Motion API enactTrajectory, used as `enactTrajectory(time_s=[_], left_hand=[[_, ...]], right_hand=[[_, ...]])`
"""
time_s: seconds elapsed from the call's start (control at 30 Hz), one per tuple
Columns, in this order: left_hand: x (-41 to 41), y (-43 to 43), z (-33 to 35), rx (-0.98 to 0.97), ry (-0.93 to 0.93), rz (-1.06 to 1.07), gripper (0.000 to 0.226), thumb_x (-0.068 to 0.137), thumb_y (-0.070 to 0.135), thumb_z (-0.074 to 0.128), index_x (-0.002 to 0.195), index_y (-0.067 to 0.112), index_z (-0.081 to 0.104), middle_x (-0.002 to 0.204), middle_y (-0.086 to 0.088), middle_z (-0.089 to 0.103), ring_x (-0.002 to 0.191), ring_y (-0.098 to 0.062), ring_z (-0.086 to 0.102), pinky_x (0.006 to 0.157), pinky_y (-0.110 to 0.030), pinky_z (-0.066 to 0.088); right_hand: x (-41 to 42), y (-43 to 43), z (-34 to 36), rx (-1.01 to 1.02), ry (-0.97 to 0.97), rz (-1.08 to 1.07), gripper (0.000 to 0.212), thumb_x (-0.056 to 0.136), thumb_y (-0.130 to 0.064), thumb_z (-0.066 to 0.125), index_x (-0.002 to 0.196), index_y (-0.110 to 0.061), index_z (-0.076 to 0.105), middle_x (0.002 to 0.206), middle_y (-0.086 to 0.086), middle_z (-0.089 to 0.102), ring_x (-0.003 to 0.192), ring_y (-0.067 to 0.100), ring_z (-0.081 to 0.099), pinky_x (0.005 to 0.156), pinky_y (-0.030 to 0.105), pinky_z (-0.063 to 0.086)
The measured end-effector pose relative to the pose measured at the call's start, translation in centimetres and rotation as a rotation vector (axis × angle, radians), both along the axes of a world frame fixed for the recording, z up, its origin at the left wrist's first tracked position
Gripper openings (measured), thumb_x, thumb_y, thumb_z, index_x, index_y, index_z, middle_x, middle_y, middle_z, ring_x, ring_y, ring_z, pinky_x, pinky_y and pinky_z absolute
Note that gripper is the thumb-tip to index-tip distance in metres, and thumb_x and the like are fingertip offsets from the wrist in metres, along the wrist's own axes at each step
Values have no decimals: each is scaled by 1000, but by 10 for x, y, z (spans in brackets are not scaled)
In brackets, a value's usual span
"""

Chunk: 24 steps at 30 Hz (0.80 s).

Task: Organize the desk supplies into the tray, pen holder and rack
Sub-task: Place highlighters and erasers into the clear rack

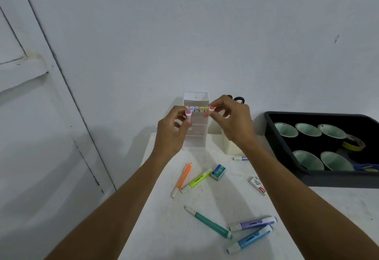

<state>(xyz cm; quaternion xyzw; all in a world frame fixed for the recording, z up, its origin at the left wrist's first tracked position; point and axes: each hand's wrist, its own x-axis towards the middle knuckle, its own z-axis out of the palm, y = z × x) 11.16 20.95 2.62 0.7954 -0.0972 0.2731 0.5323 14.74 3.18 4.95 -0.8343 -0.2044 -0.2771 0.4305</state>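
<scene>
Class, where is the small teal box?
In the head view the small teal box lies on the desk, right of the yellow highlighter, nearer than the white rack.

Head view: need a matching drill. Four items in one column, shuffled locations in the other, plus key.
Items:
1. magenta-capped marker
2. coral marker
3. yellow tape roll
4. staple box

Places:
a. inside the black tray
b. pinched in the right hand
c. lying on the table beside the yellow highlighter
d. pinched in the left hand

Pairs: 1-d, 2-b, 3-a, 4-c
</scene>
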Motion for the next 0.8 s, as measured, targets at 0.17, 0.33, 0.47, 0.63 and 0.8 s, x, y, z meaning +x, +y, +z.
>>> enactTrajectory(time_s=[0.17,0.33,0.47,0.63,0.8], left_hand=[[6,-1,-7,184,-135,35,23,92,12,62,112,22,59,105,14,66,87,-5,62,77,-5,47],[27,-5,-24,416,-98,88,34,94,16,62,127,17,57,114,0,69,94,-16,66,84,-11,43],[41,-7,-31,483,-17,97,32,95,18,59,126,15,56,115,-5,69,97,-23,67,89,-25,50],[53,-15,-37,502,65,51,32,96,17,57,128,15,55,116,-8,68,101,-28,66,90,-33,53],[64,-22,-45,510,138,39,28,96,12,55,123,17,52,115,-10,67,100,-31,65,85,-38,55]], right_hand=[[13,0,-34,-171,24,9,9,85,-16,73,94,-17,70,88,-10,70,79,1,64,68,23,53],[25,5,-54,-253,-23,-23,12,87,-6,68,97,-11,73,94,2,70,82,15,63,72,34,55],[32,8,-68,-303,-66,-94,23,86,3,65,104,-7,73,97,9,66,88,24,61,74,31,51],[28,8,-78,-274,-4,-109,54,79,20,54,122,-11,65,107,9,64,91,21,61,78,29,54],[23,6,-78,17,293,10,56,77,21,46,122,-11,45,114,6,63,100,16,62,80,27,54]])
